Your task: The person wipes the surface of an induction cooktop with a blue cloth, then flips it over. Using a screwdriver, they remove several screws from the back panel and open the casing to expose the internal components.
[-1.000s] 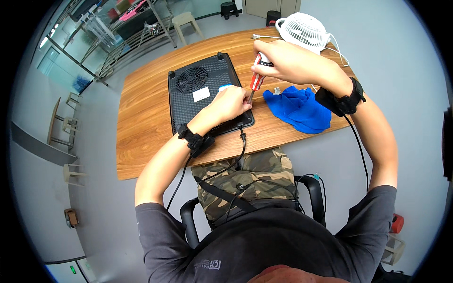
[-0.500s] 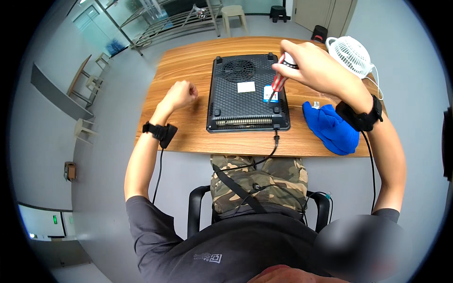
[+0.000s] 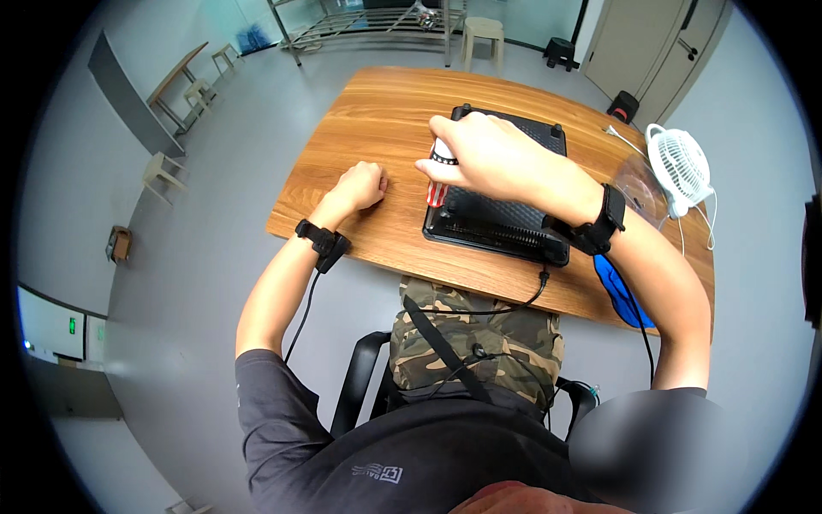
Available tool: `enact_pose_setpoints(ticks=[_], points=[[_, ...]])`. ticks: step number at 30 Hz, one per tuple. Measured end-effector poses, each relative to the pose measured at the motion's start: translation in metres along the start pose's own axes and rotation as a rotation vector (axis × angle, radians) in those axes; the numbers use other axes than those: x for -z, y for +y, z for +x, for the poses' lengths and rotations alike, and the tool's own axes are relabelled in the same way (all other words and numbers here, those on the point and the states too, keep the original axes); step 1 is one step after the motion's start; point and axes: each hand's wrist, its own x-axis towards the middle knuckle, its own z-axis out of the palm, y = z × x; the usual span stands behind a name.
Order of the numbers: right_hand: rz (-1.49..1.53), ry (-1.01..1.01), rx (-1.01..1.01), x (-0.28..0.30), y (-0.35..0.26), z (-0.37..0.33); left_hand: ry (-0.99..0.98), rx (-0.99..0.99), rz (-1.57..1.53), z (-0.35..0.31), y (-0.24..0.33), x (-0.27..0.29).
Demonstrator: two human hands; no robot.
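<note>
A black induction cooker (image 3: pixel 497 233) lies bottom up on the wooden table, its grille and labels mostly hidden by my right arm. My right hand (image 3: pixel 484 154) is closed round the red, white and black handle of a screwdriver (image 3: pixel 437 194). It holds the tool over the cooker's left side, near the front corner; the shaft and tip cannot be made out. To the left of the cooker, my left hand (image 3: pixel 360 186) rests on the table in a loose fist, and whether anything is inside is hidden. A blue cloth (image 3: pixel 618 289) lies partly under my right forearm.
At the table's (image 3: pixel 385 94) right edge stands a small white fan (image 3: pixel 679 163) with its cable. A black cord (image 3: pixel 543 281) runs from the cooker's front over the table edge towards my lap. Stools (image 3: pixel 483 34) and a metal rack (image 3: pixel 368 26) stand beyond.
My right hand has carried the screwdriver from the cooker's right side across to its left side. My left hand stays in a fist on the table. The view has turned.
</note>
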Motion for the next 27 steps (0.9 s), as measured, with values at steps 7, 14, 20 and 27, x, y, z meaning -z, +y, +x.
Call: enact_pose_setpoints(ticks=[7, 14, 20, 27], points=[[-0.069, -0.005, 0.005, -0.016, 0.001, 0.008, 0.139, -0.067, -0.172, -0.014, -0.009, -0.014], [-0.089, 0.003, 0.033, -0.025, 0.004, 0.007, 0.185, -0.181, -0.18, -0.024, -0.006, -0.004], [-0.118, -0.001, 0.032, -0.027, 0.005, 0.011, 0.221, -0.406, -0.374, -0.028, 0.003, 0.007], [-0.155, -0.009, 0.012, -0.033, 0.011, 0.008, 0.16, -0.578, -0.584, -0.032, 0.058, 0.042]])
